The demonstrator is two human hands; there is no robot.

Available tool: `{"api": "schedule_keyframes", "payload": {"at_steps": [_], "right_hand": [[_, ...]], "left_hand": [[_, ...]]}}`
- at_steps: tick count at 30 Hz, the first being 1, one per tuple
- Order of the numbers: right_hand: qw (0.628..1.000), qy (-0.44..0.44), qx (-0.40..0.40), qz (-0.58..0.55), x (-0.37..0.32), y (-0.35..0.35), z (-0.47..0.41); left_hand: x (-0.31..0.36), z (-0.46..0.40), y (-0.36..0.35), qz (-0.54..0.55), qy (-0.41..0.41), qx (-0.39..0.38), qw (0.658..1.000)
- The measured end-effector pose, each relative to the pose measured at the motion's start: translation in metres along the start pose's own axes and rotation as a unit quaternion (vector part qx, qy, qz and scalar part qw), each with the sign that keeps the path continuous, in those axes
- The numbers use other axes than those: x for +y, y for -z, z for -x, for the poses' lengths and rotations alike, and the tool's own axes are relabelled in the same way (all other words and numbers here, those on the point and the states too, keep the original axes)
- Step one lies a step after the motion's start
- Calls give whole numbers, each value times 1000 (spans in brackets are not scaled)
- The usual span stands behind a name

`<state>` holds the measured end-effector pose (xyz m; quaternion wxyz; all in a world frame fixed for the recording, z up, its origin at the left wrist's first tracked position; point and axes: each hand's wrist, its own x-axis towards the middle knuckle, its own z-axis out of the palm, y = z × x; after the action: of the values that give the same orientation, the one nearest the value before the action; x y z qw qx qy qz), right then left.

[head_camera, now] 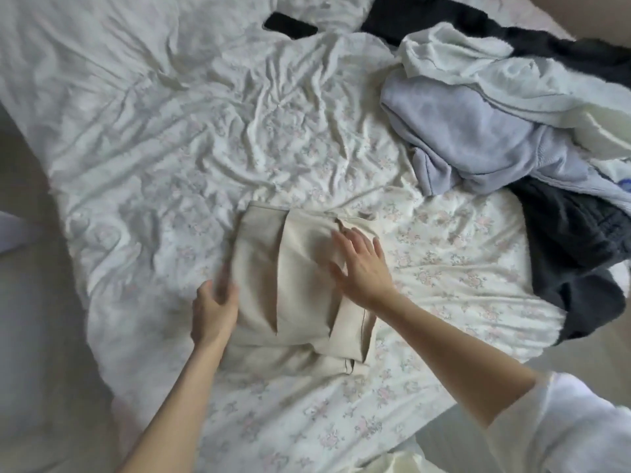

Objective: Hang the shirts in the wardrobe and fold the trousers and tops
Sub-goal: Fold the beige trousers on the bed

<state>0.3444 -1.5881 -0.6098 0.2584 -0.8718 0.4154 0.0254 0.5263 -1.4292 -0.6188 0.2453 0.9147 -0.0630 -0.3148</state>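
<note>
Beige trousers (300, 285) folded on bed (170, 131), right hand (362, 268) flat, fingers spread on top, left hand (213, 308) blurred at their left edge, grip unclear; unfolded clothes pile (495, 124) far right.

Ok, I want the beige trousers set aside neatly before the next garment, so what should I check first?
1. Trousers folded into a compact stack: ok, though a flap sticks out at the near right edge.
2. Right hand flat on top, fingers spread: ok.
3. Left hand at the left edge; whether it has a grip on the cloth: cannot tell, it is blurred.
4. Bare sheet beyond the stack to set it down: ok.
5. Pile of unfolded clothes lies apart from the stack: ok.
6. Phone lies far from the stack: ok.
</note>
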Motion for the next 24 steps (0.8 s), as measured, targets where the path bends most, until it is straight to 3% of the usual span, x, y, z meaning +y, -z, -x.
{"api": "schedule_keyframes", "payload": {"at_steps": [3, 7, 11, 14, 16, 18, 21, 24], "right_hand": [[993, 42, -89, 59, -5, 6, -44], [979, 38, -191, 63, -10, 4, -99], [961, -36, -272, 25, -13, -1, -121], [976, -13, -189, 107, -14, -4, -108], [979, -2, -170, 112, -2, -8, -87], [978, -28, -200, 59, 9, -12, -73], [968, -100, -206, -105, 17, -22, -66], [952, -118, -191, -208, 15, -32, -65]], "left_hand": [[-21, 25, -8, 94, 45, -108, 989], [-47, 20, -11, 101, 89, -130, 982], [-46, 2, -5, 74, 20, -137, 988], [-23, -23, 7, -56, -34, -27, 997], [-5, -34, 19, -42, -51, 92, 994], [2, -39, 22, -27, -31, 182, 982], [-15, -22, 0, 174, 89, 156, 968], [-40, 0, -27, 372, 212, 34, 903]]}}
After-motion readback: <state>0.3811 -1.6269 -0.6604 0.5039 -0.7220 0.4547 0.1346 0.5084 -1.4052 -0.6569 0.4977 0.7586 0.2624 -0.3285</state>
